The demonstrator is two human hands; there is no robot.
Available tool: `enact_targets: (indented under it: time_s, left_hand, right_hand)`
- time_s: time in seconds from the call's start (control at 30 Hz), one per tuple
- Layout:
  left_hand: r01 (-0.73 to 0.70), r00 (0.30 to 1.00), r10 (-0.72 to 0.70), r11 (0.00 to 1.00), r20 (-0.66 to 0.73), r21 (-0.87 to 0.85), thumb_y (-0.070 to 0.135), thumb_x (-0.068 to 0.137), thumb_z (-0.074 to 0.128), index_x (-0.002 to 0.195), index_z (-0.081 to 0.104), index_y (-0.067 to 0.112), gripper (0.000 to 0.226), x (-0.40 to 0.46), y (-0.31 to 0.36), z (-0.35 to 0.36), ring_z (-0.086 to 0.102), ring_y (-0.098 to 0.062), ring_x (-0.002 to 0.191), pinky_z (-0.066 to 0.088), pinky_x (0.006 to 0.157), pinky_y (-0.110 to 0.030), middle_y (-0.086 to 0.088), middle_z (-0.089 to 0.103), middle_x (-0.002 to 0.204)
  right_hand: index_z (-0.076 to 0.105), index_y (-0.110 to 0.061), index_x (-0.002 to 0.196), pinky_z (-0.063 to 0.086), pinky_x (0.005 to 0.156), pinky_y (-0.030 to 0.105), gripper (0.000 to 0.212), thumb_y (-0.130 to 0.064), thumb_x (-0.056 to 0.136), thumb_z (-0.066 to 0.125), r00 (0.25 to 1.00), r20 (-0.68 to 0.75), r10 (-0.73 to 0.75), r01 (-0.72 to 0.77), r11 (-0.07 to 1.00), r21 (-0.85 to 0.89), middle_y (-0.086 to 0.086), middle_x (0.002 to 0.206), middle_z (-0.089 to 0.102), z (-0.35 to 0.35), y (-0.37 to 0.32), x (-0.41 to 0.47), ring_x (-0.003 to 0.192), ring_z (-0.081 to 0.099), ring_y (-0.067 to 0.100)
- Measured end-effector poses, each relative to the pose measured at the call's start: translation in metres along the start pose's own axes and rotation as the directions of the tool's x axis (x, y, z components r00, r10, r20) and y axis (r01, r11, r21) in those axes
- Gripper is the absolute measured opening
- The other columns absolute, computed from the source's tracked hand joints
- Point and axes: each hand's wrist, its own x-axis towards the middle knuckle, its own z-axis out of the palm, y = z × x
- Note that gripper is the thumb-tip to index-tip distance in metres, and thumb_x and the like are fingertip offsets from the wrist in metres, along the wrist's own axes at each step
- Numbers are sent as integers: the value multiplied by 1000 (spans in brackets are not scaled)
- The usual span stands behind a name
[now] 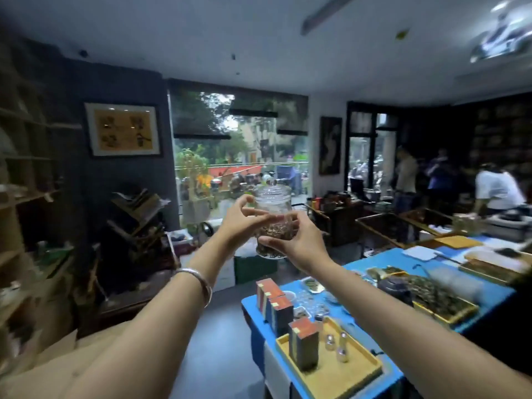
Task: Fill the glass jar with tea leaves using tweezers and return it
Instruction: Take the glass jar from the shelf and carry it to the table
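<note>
Both arms stretched forward, glass jar held up in the air at arm's length, well above the floor and off to the left of the blue table

Left hand on the jar's left side: thumb and fingers curled round the glass, gripping it at mid-height. Silver bracelet on the left wrist

Right hand on the jar's right and lower side, fingers wrapped under and round the base, gripping too. Jar is clasped between the two hands

Jar upright, clear, with a glass lid and knob seated on top. Dark tea leaves fill the lower part, roughly to the middle; upper part shows clear glass

On the blue table, lower right: a yellow-rimmed tray carrying a tall dark box and small glass vials. More boxes stand just beyond it. Farther right, a second tray heaped with loose leaves

Background: large window, framed calligraphy on the dark left wall, people blurred at far right
</note>
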Motion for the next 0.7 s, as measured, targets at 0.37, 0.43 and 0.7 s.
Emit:
enact_targets:
  time_s: [0.37,0.43,0.7]
  left_hand:
    - [-26,857,180,951,484,-308,20,69,86,106,55,15,48,-50,93,380,72,-10,70,52,51,-24,-7,76,94]
    - [1,822,201,935,533,-355,16,72,84,98,56,19,39,-79,112,439,68,-5,58,49,45,-20,-4,76,87]
    - [70,724,247,903,644,-424,15,80,78,115,52,11,43,-178,163,616,71,-8,80,55,59,-24,-6,73,97]
  right_hand:
    - [48,-33,93,42,69,23,60,-55,53,85,866,-498,33,-226,915,-333,-14,98,58,-364,32,-144,95,56,8]
    - [51,-30,94,49,76,30,59,-49,52,88,825,-564,33,-275,896,-350,-12,100,63,-420,32,-181,96,60,11]
    - [52,-41,87,38,55,0,51,-51,52,87,748,-662,33,-404,815,-415,-29,83,56,-587,21,-308,78,52,-24]
